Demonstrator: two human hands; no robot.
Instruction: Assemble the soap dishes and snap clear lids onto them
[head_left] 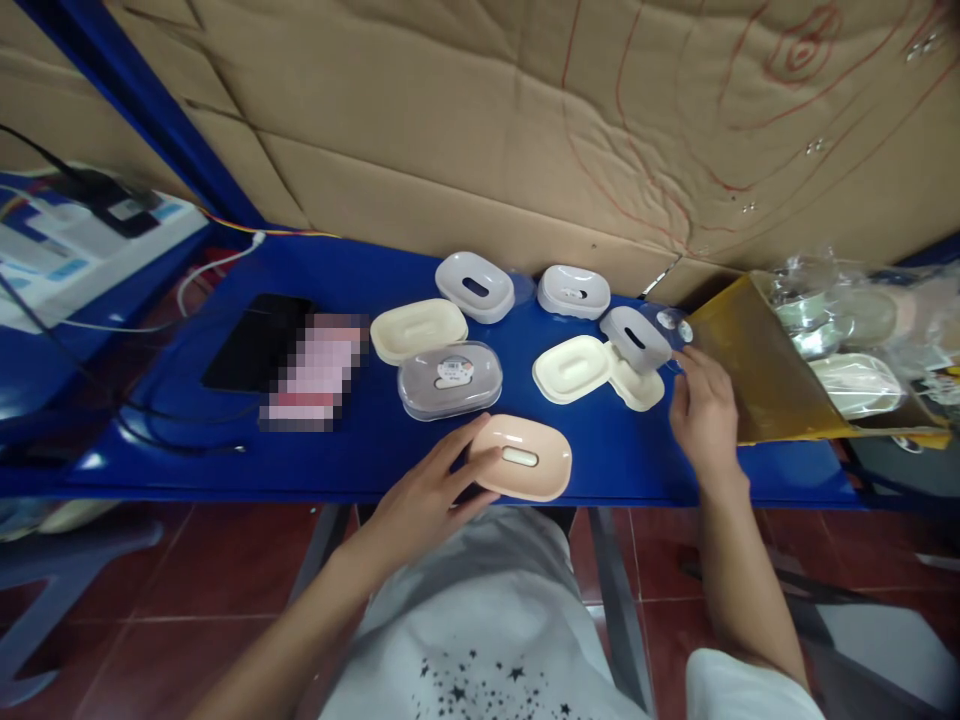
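At the table's front edge my left hand [431, 490] is closed on a peach oval soap dish [544, 462] with a pale insert in its slot. My right hand [705, 410] reaches to the right, its thumb apart from the fingers. Those fingertips are at the edge of a clear plastic lid [673, 325]; whether they grip it is unclear. Beside them lie a grey slotted dish [643, 350], a cream tray [639, 388] partly under it and another cream tray [566, 372]. A lidded grey soap dish [450, 380] with a label lies left of centre.
Farther back are two grey dishes, one slotted [484, 302] and one labelled [574, 285], and a cream tray [416, 328]. An open carton [780, 390] of wrapped dishes stands right. A black phone [251, 345], cables and a power strip [97, 250] are left. Cardboard [450, 130] lines the back.
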